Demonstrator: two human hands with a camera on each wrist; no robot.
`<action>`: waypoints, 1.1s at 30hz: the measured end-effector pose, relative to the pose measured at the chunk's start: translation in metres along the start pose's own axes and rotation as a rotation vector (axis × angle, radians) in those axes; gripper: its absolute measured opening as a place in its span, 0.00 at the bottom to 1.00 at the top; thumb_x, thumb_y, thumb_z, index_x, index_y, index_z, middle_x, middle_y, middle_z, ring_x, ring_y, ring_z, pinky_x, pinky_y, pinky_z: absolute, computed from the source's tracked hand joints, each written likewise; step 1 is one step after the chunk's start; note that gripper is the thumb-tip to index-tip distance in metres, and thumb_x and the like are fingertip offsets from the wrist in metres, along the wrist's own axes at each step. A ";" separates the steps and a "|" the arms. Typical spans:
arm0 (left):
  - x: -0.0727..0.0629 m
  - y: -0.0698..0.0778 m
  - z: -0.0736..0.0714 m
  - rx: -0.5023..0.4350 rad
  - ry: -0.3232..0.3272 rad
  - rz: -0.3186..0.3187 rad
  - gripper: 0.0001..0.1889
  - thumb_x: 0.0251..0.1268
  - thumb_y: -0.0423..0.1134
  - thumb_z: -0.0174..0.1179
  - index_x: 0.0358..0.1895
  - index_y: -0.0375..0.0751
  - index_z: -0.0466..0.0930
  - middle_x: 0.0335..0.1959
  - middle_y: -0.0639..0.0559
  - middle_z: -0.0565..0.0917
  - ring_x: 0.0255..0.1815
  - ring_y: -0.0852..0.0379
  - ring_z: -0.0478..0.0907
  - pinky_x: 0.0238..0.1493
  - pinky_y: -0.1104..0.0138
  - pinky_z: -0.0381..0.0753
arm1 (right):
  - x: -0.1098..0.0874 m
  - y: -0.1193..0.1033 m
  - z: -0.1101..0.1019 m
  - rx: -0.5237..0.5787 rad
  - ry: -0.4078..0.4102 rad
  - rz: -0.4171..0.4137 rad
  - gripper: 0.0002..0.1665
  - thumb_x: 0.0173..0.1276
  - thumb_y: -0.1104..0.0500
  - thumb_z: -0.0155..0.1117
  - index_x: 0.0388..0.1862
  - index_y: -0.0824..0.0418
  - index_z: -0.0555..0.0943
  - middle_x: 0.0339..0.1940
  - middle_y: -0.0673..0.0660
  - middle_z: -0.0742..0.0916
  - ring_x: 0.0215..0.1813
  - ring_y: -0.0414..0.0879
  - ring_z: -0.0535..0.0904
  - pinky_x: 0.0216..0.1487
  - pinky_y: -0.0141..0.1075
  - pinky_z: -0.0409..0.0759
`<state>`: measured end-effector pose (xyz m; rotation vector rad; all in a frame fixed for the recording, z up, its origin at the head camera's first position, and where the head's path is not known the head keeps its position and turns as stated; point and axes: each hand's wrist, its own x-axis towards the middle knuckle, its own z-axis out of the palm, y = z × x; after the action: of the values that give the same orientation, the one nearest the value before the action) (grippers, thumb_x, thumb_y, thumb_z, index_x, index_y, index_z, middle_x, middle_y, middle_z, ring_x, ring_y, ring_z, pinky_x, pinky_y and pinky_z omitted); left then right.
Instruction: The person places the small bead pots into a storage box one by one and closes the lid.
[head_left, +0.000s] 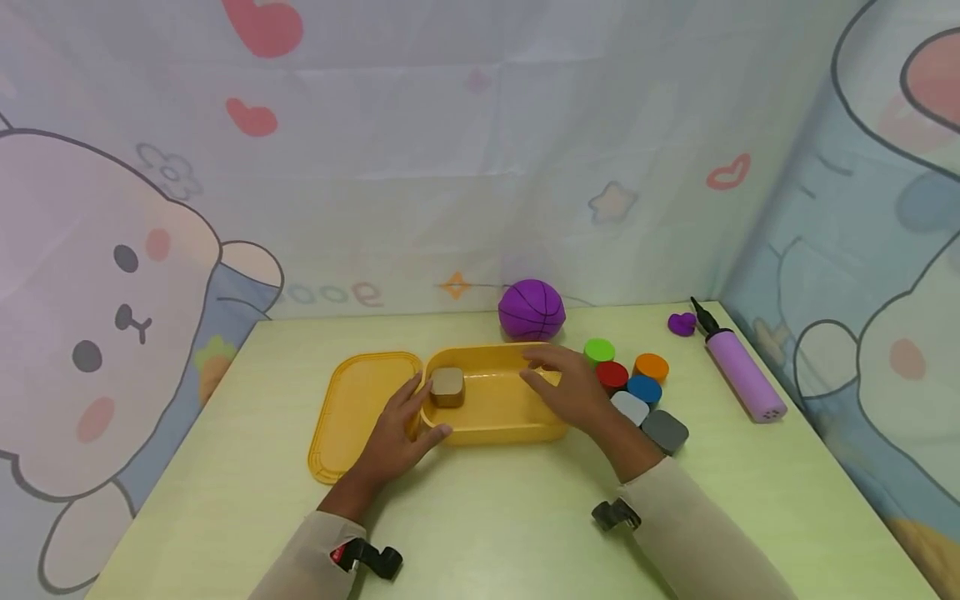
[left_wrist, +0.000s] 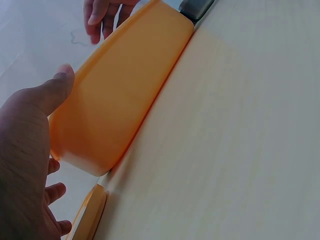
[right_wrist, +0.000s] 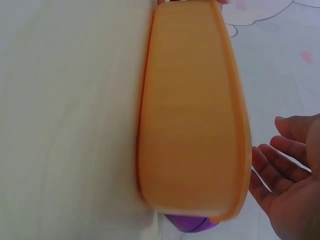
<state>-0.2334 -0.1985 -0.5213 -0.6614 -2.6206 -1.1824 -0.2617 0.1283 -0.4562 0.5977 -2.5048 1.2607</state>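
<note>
A yellow rectangular container [head_left: 498, 400] stands on the table, a tan rounded block [head_left: 447, 388] in its left end. My left hand [head_left: 396, 440] is at the container's left end. In the left wrist view its thumb lies at the rim of the container [left_wrist: 125, 95], while the other fingers spread loosely past the end. Over the container's right end hovers my right hand [head_left: 573, 387], fingers loosely bent with nothing between them. The right wrist view has the right hand [right_wrist: 290, 175] beside the rim of the container [right_wrist: 192, 110].
Left of the container lies a flat yellow lid [head_left: 352, 417]. A purple ball [head_left: 532, 310] sits behind it. Several coloured blocks, including a red one [head_left: 612, 376] and a dark grey one [head_left: 665, 431], stand to the right. Farther right are a purple hand pump [head_left: 744, 375] and a small purple piece [head_left: 682, 324].
</note>
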 end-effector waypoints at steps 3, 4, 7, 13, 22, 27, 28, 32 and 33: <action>0.000 0.000 0.000 0.005 -0.002 -0.003 0.44 0.73 0.49 0.72 0.84 0.34 0.65 0.89 0.36 0.59 0.88 0.26 0.56 0.82 0.27 0.61 | -0.008 0.003 -0.010 0.004 0.039 -0.014 0.19 0.75 0.63 0.74 0.63 0.64 0.89 0.62 0.61 0.92 0.66 0.60 0.88 0.69 0.57 0.86; 0.000 0.000 0.000 0.005 -0.002 -0.006 0.44 0.73 0.49 0.72 0.84 0.34 0.65 0.89 0.36 0.59 0.88 0.26 0.56 0.82 0.27 0.61 | -0.011 0.004 -0.013 0.000 0.048 -0.022 0.19 0.76 0.63 0.74 0.63 0.65 0.89 0.63 0.61 0.92 0.68 0.61 0.87 0.70 0.57 0.85; -0.001 0.001 -0.001 -0.001 -0.004 -0.014 0.44 0.73 0.50 0.72 0.85 0.36 0.65 0.89 0.36 0.59 0.89 0.26 0.56 0.82 0.27 0.61 | -0.018 0.007 -0.021 -0.012 0.072 -0.052 0.19 0.75 0.64 0.75 0.62 0.66 0.89 0.63 0.62 0.92 0.70 0.61 0.86 0.72 0.58 0.84; -0.002 0.002 -0.001 -0.002 -0.007 -0.014 0.44 0.73 0.49 0.72 0.85 0.35 0.64 0.89 0.35 0.59 0.89 0.26 0.56 0.82 0.27 0.60 | -0.031 0.021 -0.035 -0.070 0.146 -0.116 0.17 0.73 0.66 0.76 0.59 0.66 0.91 0.60 0.61 0.92 0.48 0.55 0.85 0.47 0.35 0.87; -0.001 0.004 -0.002 -0.009 -0.011 -0.025 0.44 0.73 0.48 0.72 0.85 0.37 0.64 0.90 0.37 0.59 0.89 0.27 0.55 0.83 0.28 0.60 | -0.054 0.038 -0.063 -0.082 0.194 -0.115 0.16 0.70 0.70 0.76 0.56 0.67 0.91 0.59 0.64 0.91 0.63 0.63 0.86 0.65 0.09 0.67; 0.000 0.003 -0.001 0.003 -0.013 -0.025 0.44 0.73 0.49 0.72 0.85 0.37 0.64 0.90 0.37 0.59 0.89 0.27 0.55 0.83 0.28 0.60 | -0.063 0.048 -0.076 -0.117 0.212 -0.126 0.16 0.68 0.72 0.77 0.55 0.71 0.90 0.57 0.66 0.91 0.61 0.64 0.86 0.64 0.09 0.67; 0.000 0.003 -0.001 0.005 -0.012 -0.026 0.44 0.73 0.50 0.72 0.85 0.37 0.64 0.90 0.37 0.59 0.89 0.28 0.55 0.83 0.28 0.60 | -0.065 0.049 -0.078 -0.114 0.215 -0.121 0.16 0.68 0.72 0.77 0.55 0.71 0.90 0.57 0.66 0.91 0.62 0.63 0.86 0.64 0.09 0.67; -0.001 0.003 -0.001 0.003 -0.008 -0.025 0.43 0.73 0.49 0.72 0.85 0.36 0.65 0.90 0.38 0.59 0.89 0.28 0.55 0.83 0.28 0.60 | -0.074 0.057 -0.087 -0.102 0.231 -0.089 0.16 0.69 0.72 0.76 0.55 0.70 0.90 0.58 0.65 0.91 0.65 0.46 0.83 0.65 0.09 0.66; -0.001 0.003 -0.001 0.002 -0.007 -0.025 0.44 0.73 0.49 0.72 0.85 0.36 0.65 0.90 0.38 0.59 0.89 0.28 0.55 0.83 0.28 0.60 | -0.077 0.059 -0.089 -0.096 0.231 -0.081 0.16 0.69 0.72 0.76 0.55 0.70 0.90 0.58 0.65 0.91 0.65 0.39 0.81 0.66 0.09 0.66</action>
<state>-0.2314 -0.1976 -0.5189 -0.6355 -2.6435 -1.1861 -0.2176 0.2506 -0.4773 0.4946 -2.3115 1.1055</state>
